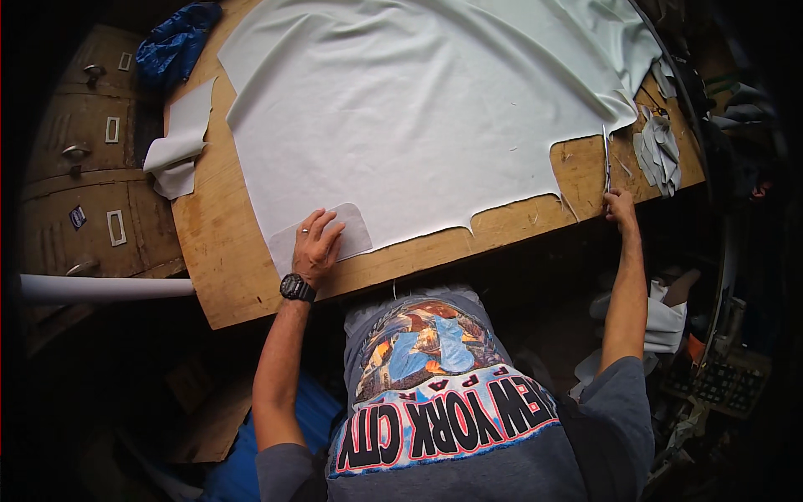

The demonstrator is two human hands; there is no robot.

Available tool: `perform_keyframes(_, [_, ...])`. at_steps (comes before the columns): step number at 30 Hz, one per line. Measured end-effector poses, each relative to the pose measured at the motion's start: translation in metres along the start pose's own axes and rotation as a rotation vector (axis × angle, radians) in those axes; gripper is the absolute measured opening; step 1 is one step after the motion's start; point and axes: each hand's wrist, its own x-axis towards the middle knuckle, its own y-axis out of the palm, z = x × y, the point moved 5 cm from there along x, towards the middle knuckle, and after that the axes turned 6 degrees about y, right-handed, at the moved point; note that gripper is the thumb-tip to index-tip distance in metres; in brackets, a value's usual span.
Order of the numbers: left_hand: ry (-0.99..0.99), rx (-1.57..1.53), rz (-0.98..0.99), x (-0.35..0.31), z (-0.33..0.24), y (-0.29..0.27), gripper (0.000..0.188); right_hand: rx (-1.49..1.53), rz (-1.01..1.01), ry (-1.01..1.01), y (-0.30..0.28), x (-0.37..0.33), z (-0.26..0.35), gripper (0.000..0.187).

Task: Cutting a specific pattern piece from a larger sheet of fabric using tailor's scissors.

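Template under left hand

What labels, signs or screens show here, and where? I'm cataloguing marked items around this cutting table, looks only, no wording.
Label holders: small upright rectangular frames, pale inserts, on the brown drawer fronts left of the wooden table.
Sticker: small, dark with a pale edge, on the lower drawer front.
Printed picture: on the person's grey shirt, orange and blue, with large lettering below.
No screens or packages can be made out.
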Motion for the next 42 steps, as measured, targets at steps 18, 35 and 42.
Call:
perform_keyframes(18, [0.150,-0.238,-0.003,0.008,0.014,0.015,0.029,0.677,1.105,-0.052,0.170,-0.493,0.190,0.039])
perform_keyframes(35, [0.144,-0.230,-0.001,0.008,0.021,0.020,0.032,0.624,0.845,-0.210,0.184,-0.482,0.254,0.052])
perform_keyframes(42, [0.143,-0.226,0.000,0.008,0.020,0.019,0.033,0.596,0.851,-0.138,0.181,-0.480,0.253,0.049])
